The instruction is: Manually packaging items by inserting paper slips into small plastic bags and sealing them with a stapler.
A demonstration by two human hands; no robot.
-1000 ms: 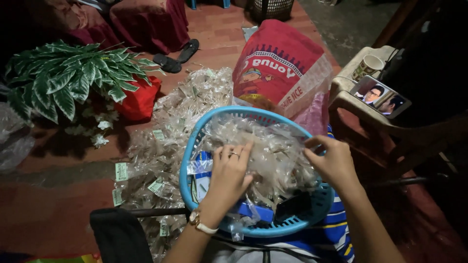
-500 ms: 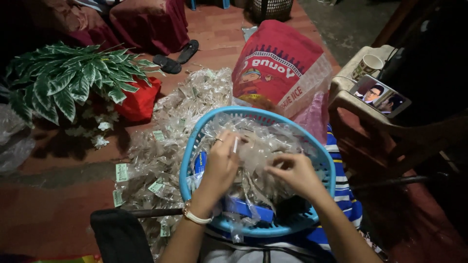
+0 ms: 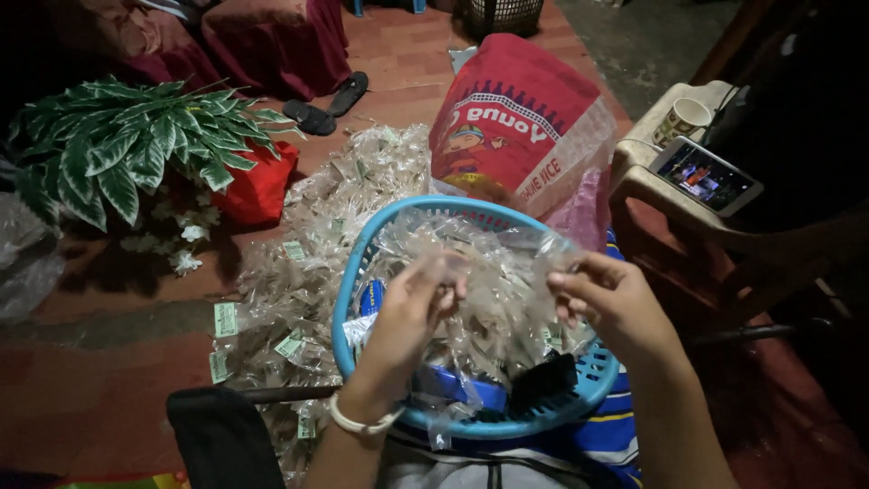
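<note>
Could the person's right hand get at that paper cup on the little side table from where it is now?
Probably yes. The right hand holds clear plastic over the blue basket, and the paper cup stands uncovered on the side table further out on the same side. Nothing lies between, though the plastic occupies the fingers.

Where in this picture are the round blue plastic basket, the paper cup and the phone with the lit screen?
Round blue plastic basket (image 3: 355, 288): head view, on its bare left rim.
Paper cup (image 3: 683, 119): head view, on its patterned side wall.
Phone with the lit screen (image 3: 705, 176): head view, on the middle of its screen.
</note>
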